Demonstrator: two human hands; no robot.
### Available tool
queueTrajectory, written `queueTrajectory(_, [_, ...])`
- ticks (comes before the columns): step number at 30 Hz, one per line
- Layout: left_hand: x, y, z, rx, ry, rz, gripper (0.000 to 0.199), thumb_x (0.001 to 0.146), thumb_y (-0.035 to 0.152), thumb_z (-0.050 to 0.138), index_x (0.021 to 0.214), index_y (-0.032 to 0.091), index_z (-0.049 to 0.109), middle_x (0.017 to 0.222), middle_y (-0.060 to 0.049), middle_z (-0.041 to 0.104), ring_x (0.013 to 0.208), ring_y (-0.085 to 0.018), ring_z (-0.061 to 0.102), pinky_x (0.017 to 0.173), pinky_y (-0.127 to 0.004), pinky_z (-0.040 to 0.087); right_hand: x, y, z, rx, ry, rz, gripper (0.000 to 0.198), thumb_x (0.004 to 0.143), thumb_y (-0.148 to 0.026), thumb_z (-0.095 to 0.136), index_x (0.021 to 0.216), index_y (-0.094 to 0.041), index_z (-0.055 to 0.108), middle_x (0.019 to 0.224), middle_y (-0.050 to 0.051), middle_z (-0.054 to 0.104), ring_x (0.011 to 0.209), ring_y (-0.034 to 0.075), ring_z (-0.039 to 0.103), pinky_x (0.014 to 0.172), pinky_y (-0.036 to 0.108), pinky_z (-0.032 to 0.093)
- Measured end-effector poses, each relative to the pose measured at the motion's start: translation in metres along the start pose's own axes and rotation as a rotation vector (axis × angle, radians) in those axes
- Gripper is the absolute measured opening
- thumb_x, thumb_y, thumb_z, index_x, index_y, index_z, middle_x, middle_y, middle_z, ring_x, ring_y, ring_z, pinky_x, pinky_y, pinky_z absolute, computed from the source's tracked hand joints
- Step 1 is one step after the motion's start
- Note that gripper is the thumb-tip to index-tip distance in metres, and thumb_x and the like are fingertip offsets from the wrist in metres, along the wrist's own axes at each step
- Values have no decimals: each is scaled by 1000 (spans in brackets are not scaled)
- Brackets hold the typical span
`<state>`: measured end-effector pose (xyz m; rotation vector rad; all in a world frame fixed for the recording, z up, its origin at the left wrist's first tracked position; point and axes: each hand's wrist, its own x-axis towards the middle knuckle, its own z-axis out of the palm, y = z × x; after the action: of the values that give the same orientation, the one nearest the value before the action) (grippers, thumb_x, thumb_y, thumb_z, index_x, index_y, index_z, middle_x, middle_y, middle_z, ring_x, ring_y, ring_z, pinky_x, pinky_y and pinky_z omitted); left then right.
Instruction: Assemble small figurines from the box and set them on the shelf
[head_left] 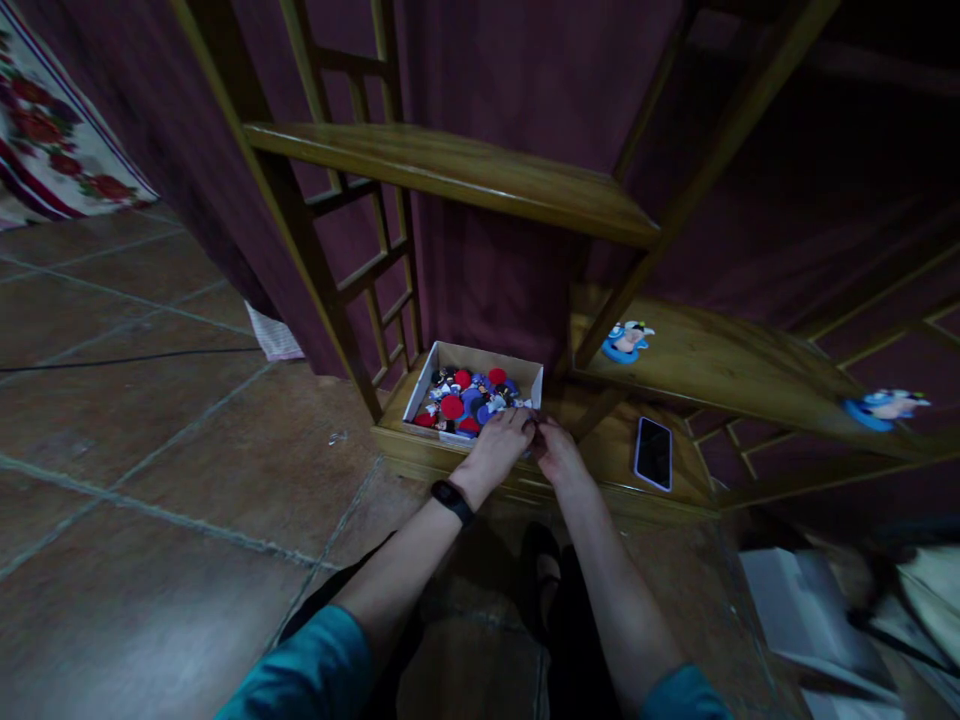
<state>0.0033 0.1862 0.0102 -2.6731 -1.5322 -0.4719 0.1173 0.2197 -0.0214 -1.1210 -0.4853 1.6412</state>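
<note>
Floral cloth [60, 130], upper left. Center: open box [487, 357] on wooden shelf unit [450, 165], low board, full of small figures [472, 398], with red, blue and purple pieces. Left hand [504, 437], black wristband [452, 502], at box's front right corner, fingers bent; right hand [557, 450] just beside, fingers curled, fingertips meeting left's. Dark bit between them, too small to identify; can't tell either hand's grip. Right of center: blue-based figurine [627, 342] on board, phone [653, 454] below. Far right: another figurine [886, 407].
</note>
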Motion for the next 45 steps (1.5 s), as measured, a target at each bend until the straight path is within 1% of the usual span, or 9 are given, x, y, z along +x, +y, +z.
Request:
queueTrajectory(7, [-1, -14, 1, -183, 11, -145, 34, 83, 9, 45, 113, 19, 57, 109, -9, 54, 100, -18, 54, 88, -32, 45, 2, 0, 1, 1, -26, -45, 14, 64, -10, 61, 73, -19, 66, 73, -1, 69, 65, 13, 62, 56, 23, 51])
queueTrajectory(11, [3, -27, 12, -413, 93, -291, 34, 79, 8, 49, 108, 18, 63, 110, -9, 57, 96, -17, 57, 86, -30, 47, 3, -1, 1, 37, -45, -32, 11, 65, -17, 65, 76, -18, 67, 79, 2, 70, 69, 14, 64, 59, 24, 51])
queueTrajectory(14, [7, -37, 21, -651, 157, -433, 24, 74, 12, 57, 94, 15, 68, 97, -7, 63, 90, -18, 58, 85, -31, 46, 2, -1, 1, 35, -64, -15, 10, 68, -22, 66, 78, -19, 67, 83, 4, 71, 75, 15, 65, 64, 25, 51])
queueTrajectory(18, [8, -42, 31, -1145, 138, -688, 20, 66, 25, 68, 80, 11, 68, 68, -2, 62, 66, -14, 55, 66, -28, 48, 0, -2, 2, -21, -43, -24, 12, 67, -22, 65, 79, -19, 68, 84, 3, 71, 78, 13, 65, 68, 24, 49])
queueTrajectory(21, [7, -42, 33, -1482, 165, -892, 22, 58, 20, 74, 76, 10, 65, 67, -1, 62, 59, -10, 54, 60, -24, 47, -2, -4, 4, -74, -42, -49, 14, 63, -20, 66, 77, -20, 68, 82, 1, 71, 77, 13, 64, 68, 23, 48])
queueTrajectory(25, [7, -42, 30, -1741, 157, -1067, 22, 58, 5, 72, 75, 12, 60, 72, -3, 65, 63, -9, 59, 63, -23, 49, -4, -4, 6, -117, -69, -68, 21, 58, -23, 70, 78, -19, 68, 80, 2, 71, 72, 13, 62, 64, 23, 46])
queueTrajectory(31, [7, -43, 27, -1871, 165, -1149, 27, 63, -2, 68, 80, 14, 54, 71, -4, 66, 60, -11, 62, 63, -24, 51, -4, -2, 8, -162, -80, -87, 26, 54, -24, 72, 79, -19, 70, 78, 2, 70, 70, 13, 61, 66, 25, 46])
queueTrajectory(38, [9, -43, 23, -1969, 119, -1147, 20, 73, -3, 56, 82, 13, 54, 70, -5, 65, 59, -11, 62, 61, -23, 53, 0, 1, 8, -204, -55, -125, 28, 51, -21, 69, 79, -20, 70, 80, 2, 69, 74, 15, 61, 66, 27, 47])
queueTrajectory(45, [10, -43, 21, -2011, 132, -1174, 18, 74, -2, 56, 82, 13, 54, 67, -4, 63, 55, -11, 61, 57, -22, 52, 0, 1, 8, -287, -45, -197, 27, 53, -27, 69, 80, -20, 69, 77, 1, 68, 74, 16, 60, 66, 27, 46])
